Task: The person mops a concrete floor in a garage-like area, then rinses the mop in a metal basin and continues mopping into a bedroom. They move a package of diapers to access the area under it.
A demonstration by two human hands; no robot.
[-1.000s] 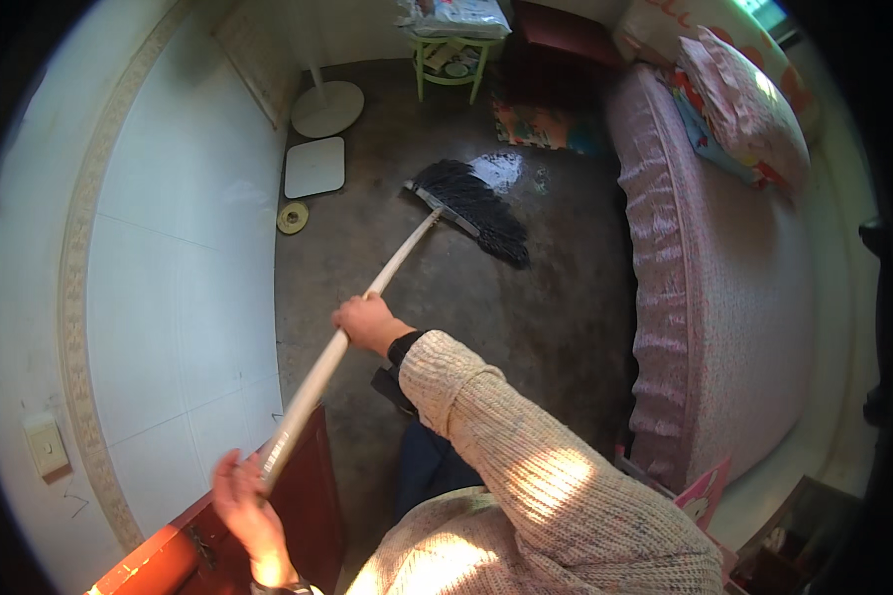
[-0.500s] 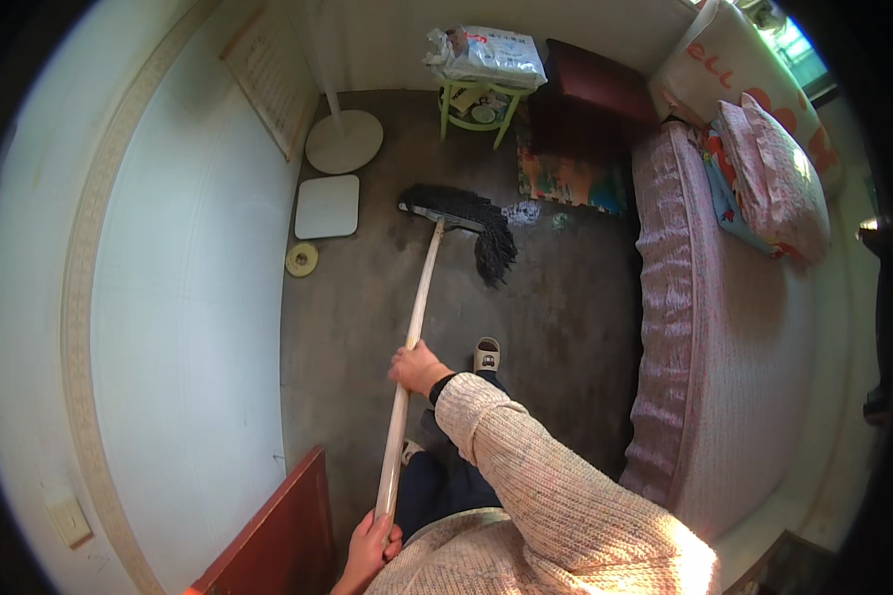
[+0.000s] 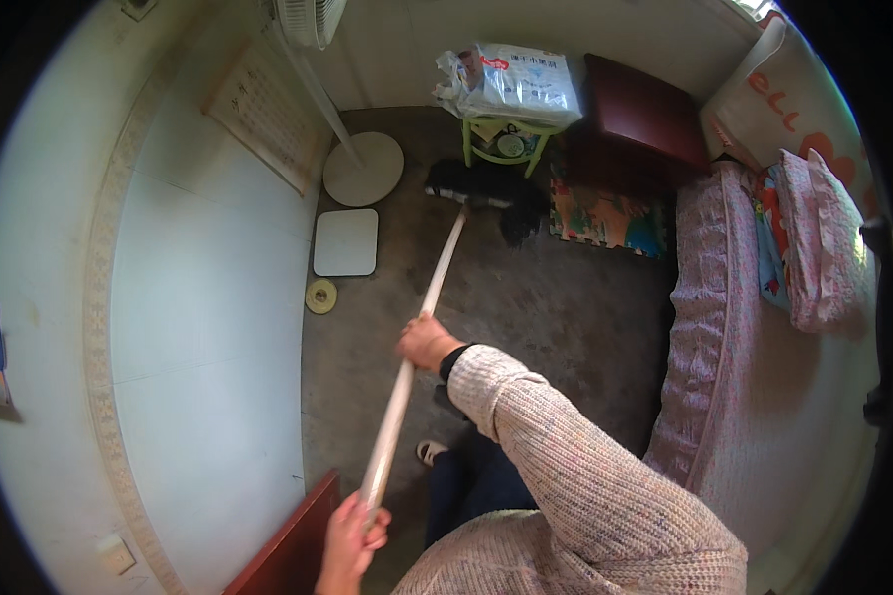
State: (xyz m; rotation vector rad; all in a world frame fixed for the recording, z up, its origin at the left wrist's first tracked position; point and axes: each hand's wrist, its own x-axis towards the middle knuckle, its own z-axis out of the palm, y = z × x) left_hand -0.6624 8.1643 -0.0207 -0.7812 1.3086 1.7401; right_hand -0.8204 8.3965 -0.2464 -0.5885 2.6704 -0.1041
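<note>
A mop (image 3: 392,416) with a long pale wooden handle slants away from me across the dark floor. Its dark, stringy head (image 3: 481,183) lies flat by the feet of a green stool. My right hand (image 3: 429,342), with a black band at the wrist, is wrapped round the middle of the handle. Lower down, near its top end, my left hand (image 3: 352,535) is closed on the same handle. A knitted beige sleeve (image 3: 566,436) covers my right arm. One slipper (image 3: 429,452) shows beside the handle.
The green stool (image 3: 469,144) carries a plastic-wrapped package (image 3: 521,84). Beside it are a dark red box-like seat (image 3: 645,109) and a colourful foam mat (image 3: 605,220). A fan base (image 3: 363,169), white square scale (image 3: 345,243) and yellow roll (image 3: 320,297) line the left wall. Right stands a pink-skirted bed (image 3: 704,327).
The mop head has been pushed farther away, up to the stool. Both hands still grip the handle. My view has shifted, and the front slipper is no longer seen.
</note>
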